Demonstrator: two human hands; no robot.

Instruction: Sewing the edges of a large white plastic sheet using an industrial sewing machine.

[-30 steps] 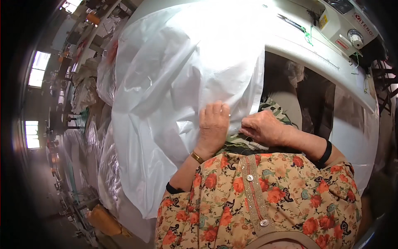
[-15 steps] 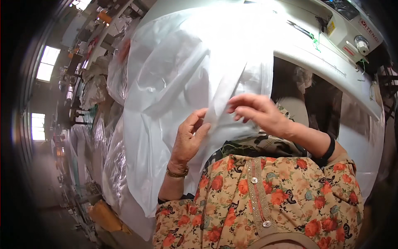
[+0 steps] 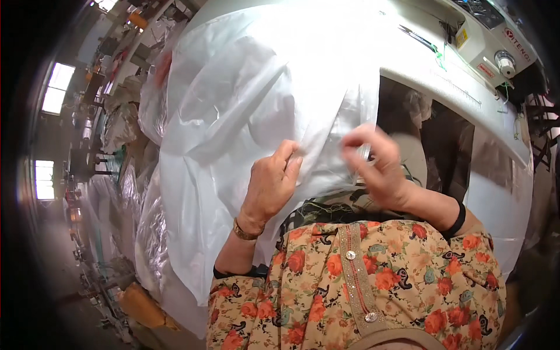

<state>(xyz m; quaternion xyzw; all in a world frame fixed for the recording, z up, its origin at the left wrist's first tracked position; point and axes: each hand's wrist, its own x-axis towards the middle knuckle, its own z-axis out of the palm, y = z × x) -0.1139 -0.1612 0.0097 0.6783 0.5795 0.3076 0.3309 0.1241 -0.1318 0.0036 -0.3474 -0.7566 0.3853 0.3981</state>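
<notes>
Seen from above: a broad white sheet, smooth and faintly shiny, spread over a pale table and down toward the lap, wrinkled at left, folded lengthwise near the middle, glaring bright at the top. At the near part of that fold, left hand, thumb and forefinger pinched on the sheet's edge, with a gold-coloured band around the wrist. Just to the right, well apart from the left, right hand, thumb and fingers spread over the right part of the sheet (blurred, so impossible to tell if touching). Between the hands and the body, patterned dark-green cloth with loose threads on it. Along the bottom, a beige shirt with orange-red roses and a jewelled front strip. At upper right, on the table, a dark slim tool beside green thread, then a white machine with a round dial. At left, crumpled clear plastic and, farther off, bright windows.
</notes>
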